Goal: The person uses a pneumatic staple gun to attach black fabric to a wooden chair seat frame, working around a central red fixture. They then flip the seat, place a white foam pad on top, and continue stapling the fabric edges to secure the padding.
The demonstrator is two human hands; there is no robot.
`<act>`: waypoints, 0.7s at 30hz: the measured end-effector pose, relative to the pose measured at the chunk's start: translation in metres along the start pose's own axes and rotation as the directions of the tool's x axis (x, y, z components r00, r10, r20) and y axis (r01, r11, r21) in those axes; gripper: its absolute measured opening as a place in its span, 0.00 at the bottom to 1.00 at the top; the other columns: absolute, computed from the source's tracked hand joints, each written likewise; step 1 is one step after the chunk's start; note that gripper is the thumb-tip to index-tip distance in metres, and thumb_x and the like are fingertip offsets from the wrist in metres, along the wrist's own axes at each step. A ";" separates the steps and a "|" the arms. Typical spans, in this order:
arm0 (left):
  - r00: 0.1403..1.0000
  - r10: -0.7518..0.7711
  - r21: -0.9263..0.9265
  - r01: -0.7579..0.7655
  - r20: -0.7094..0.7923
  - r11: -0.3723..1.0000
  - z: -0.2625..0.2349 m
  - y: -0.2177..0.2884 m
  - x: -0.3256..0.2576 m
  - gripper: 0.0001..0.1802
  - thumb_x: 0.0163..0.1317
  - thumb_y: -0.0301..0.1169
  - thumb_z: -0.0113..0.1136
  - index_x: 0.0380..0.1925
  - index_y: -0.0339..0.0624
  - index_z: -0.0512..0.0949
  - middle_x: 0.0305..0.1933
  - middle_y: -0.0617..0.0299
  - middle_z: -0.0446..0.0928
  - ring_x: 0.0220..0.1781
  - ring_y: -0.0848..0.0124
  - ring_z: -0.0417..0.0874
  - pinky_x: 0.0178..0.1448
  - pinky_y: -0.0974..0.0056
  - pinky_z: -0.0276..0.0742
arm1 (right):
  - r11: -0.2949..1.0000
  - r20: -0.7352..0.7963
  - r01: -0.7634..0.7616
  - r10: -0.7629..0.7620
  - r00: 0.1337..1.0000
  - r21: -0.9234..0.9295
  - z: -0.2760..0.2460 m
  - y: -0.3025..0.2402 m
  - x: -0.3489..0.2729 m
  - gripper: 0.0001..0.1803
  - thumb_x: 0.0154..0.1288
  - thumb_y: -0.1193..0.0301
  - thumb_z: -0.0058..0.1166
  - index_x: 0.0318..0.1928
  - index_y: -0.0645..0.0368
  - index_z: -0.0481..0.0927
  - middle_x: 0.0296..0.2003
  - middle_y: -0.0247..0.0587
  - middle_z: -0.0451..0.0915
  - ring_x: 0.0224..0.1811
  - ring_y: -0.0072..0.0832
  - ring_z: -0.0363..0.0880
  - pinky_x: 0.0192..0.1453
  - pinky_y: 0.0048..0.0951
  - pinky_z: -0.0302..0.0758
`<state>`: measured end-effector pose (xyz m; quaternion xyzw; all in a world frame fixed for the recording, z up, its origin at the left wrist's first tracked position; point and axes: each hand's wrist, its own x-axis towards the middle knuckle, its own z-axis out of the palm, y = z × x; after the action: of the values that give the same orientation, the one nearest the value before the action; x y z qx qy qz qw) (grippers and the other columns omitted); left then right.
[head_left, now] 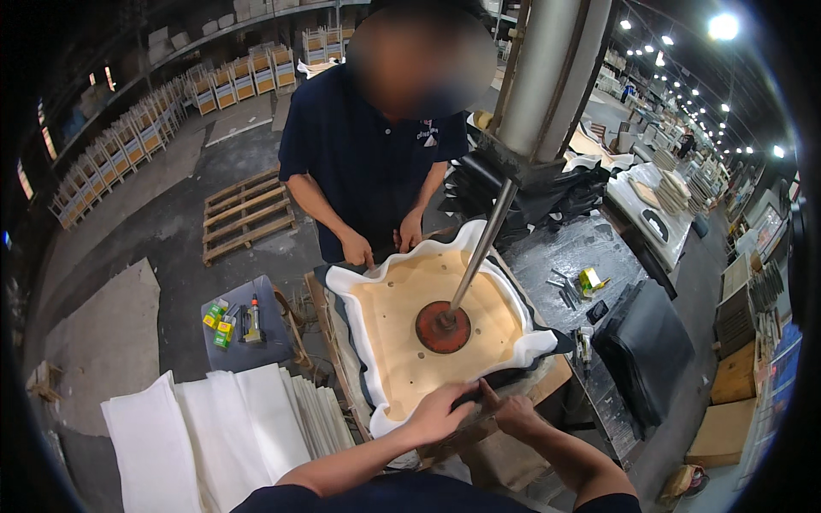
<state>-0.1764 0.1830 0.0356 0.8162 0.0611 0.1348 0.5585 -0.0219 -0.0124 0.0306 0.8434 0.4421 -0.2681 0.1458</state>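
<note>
The left hand (438, 412) lies flat, fingers spread, pressing the near edge of the square tan plywood seat board (428, 321). The right hand (511, 415), just beside it, pinches the folded white foam padding (359, 342) at that edge; whether it grips fabric too I cannot tell. The white padding already curls up around all four sides of the seat board in soft waves, and dark cloth (547, 342) shows beneath it, so the wrapping looks well begun, but the edges seem not yet fastened down. A round rust-red metal press disc (443, 327) on a slanted steel rod (481, 248) clamps the seat board's middle. Across the seat board, a co-worker's hands (380, 244) hold the far edge. Left of it lies a stack of white foam sheets (214, 436).
</note>
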 end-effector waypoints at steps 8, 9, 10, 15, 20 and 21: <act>0.676 -0.582 -0.393 0.434 -0.453 0.810 -0.121 -0.050 -0.139 0.12 0.81 0.35 0.60 0.52 0.38 0.83 0.35 0.63 0.83 0.33 0.76 0.83 0.41 0.66 0.82 | 0.993 -0.261 0.032 -0.061 0.963 -0.116 0.027 0.013 0.003 0.56 0.67 0.71 0.54 0.91 0.42 0.40 0.24 0.47 0.84 0.24 0.45 0.85 0.33 0.53 0.81; 0.633 -0.619 -0.401 0.473 -0.464 0.784 -0.123 -0.060 -0.147 0.13 0.80 0.36 0.61 0.54 0.38 0.82 0.39 0.63 0.84 0.33 0.75 0.83 0.40 0.66 0.81 | 0.988 -0.285 0.101 -0.129 0.950 -0.113 0.025 0.015 0.000 0.58 0.64 0.72 0.56 0.91 0.47 0.41 0.20 0.42 0.81 0.20 0.41 0.81 0.29 0.52 0.78; 0.594 -0.748 -0.557 0.528 -0.297 0.641 -0.119 -0.061 -0.150 0.15 0.80 0.37 0.62 0.57 0.38 0.80 0.43 0.62 0.83 0.34 0.74 0.84 0.40 0.66 0.81 | 0.999 -0.240 0.021 -0.030 0.970 -0.040 0.026 0.019 -0.002 0.56 0.66 0.70 0.56 0.91 0.36 0.44 0.25 0.48 0.85 0.27 0.50 0.87 0.35 0.56 0.83; 0.551 -0.831 -0.756 0.573 0.068 0.318 -0.101 -0.064 -0.149 0.19 0.80 0.41 0.65 0.59 0.39 0.76 0.47 0.61 0.81 0.39 0.69 0.89 0.40 0.62 0.85 | 0.897 -0.356 0.085 0.084 0.931 0.434 -0.005 -0.038 -0.038 0.29 0.70 0.69 0.62 0.72 0.50 0.78 0.34 0.53 0.89 0.34 0.47 0.89 0.40 0.48 0.83; 0.503 -0.855 -0.633 0.706 0.129 0.319 -0.095 -0.061 -0.151 0.17 0.80 0.42 0.63 0.52 0.38 0.82 0.41 0.59 0.86 0.35 0.67 0.90 0.39 0.63 0.88 | 0.095 0.322 -0.312 -0.125 0.938 0.945 0.028 -0.127 -0.047 0.21 0.84 0.52 0.59 0.54 0.58 0.87 0.38 0.34 0.87 0.32 0.22 0.83 0.36 0.29 0.80; 0.491 -0.850 -0.607 0.740 0.191 0.291 -0.094 -0.052 -0.144 0.17 0.80 0.43 0.63 0.51 0.37 0.83 0.40 0.58 0.87 0.34 0.67 0.91 0.39 0.63 0.89 | -0.031 0.399 -0.414 -0.208 0.893 0.910 0.032 -0.140 -0.042 0.23 0.85 0.51 0.57 0.60 0.59 0.84 0.40 0.35 0.88 0.31 0.23 0.84 0.34 0.25 0.78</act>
<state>-0.3388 0.2500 -0.0030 0.4275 0.4578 -0.0814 0.7752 -0.1669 0.0230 0.0275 0.6376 0.0036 -0.6653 -0.3884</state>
